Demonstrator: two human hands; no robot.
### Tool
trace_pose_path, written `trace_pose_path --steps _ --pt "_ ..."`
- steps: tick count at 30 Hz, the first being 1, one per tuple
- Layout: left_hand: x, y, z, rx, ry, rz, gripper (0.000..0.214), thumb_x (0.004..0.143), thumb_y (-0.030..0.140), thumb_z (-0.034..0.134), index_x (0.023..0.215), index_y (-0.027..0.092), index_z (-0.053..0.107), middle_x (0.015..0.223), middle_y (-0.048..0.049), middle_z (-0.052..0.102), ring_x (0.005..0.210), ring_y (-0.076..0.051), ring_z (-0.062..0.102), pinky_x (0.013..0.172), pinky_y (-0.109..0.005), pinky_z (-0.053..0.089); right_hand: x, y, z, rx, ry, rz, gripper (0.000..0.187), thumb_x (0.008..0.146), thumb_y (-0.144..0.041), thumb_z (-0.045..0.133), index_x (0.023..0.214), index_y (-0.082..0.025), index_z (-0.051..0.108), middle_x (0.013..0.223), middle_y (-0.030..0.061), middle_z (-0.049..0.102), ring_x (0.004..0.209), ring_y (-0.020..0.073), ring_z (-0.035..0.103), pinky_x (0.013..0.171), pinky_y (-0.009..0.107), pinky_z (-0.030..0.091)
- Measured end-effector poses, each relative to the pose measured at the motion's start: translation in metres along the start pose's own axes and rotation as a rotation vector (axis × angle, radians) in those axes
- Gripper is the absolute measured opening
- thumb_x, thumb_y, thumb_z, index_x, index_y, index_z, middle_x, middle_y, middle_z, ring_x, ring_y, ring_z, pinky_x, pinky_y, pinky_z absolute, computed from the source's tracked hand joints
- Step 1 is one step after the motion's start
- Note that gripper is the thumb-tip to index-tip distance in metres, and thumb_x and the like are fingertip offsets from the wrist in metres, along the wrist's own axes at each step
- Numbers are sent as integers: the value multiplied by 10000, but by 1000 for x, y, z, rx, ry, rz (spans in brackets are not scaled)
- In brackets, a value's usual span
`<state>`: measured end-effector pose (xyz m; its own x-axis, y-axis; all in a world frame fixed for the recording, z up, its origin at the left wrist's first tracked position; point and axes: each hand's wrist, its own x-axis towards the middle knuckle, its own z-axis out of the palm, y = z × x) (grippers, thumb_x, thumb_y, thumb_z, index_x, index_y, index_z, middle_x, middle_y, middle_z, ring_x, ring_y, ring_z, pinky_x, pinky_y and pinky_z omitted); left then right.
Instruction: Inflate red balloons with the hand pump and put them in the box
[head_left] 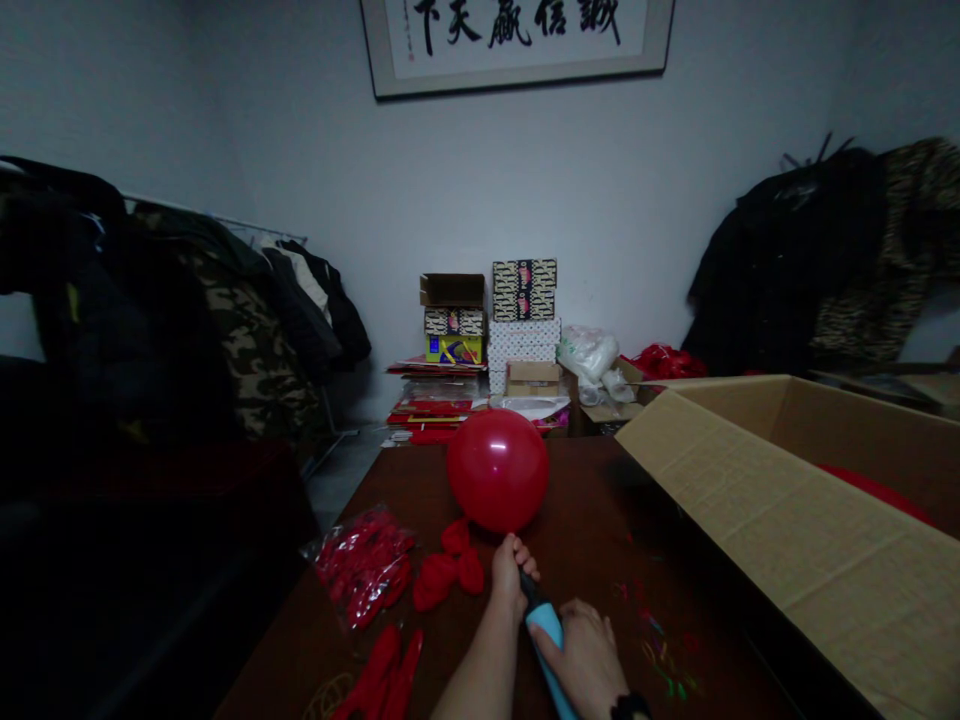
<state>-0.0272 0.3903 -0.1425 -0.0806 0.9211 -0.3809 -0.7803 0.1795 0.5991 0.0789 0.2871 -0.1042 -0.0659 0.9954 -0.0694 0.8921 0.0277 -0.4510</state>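
Observation:
A round, inflated red balloon [498, 469] sits on the tip of a blue hand pump [545, 628] above the dark wooden table [600, 510]. My left hand [511, 572] pinches the balloon's neck where it meets the pump's black nozzle. My right hand [583, 650] is wrapped round the pump's light blue body, low in the view. Flat, uninflated red balloons [448, 573] lie on the table just left of my left hand.
A clear bag of red balloons [362, 565] lies at the table's left, with more loose red balloons [384, 672] nearer me. A big open cardboard box [795, 500] holding something red fills the right. Stacked boxes [495, 325] stand against the far wall. Coats hang left and right.

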Motion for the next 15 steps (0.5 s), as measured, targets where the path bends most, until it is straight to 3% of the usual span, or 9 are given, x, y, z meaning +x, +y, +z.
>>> trace_pose_path --steps 7,15 --pt "7 -10 -1 24 -38 53 347 673 404 611 621 227 317 438 113 266 347 -56 264 396 -218 213 -6 14 3 -59 -40 21 631 800 -513 400 1167 -27 564 1286 231 536 1255 340 427 1080 526 231" --pt "5 -9 0 -15 -28 48 278 708 333 576 617 220 338 438 108 280 348 -58 278 399 -219 220 -31 60 19 -154 -111 -11 653 774 -591 394 1154 -104 605 1311 201 531 1276 341 421 1067 515 290"
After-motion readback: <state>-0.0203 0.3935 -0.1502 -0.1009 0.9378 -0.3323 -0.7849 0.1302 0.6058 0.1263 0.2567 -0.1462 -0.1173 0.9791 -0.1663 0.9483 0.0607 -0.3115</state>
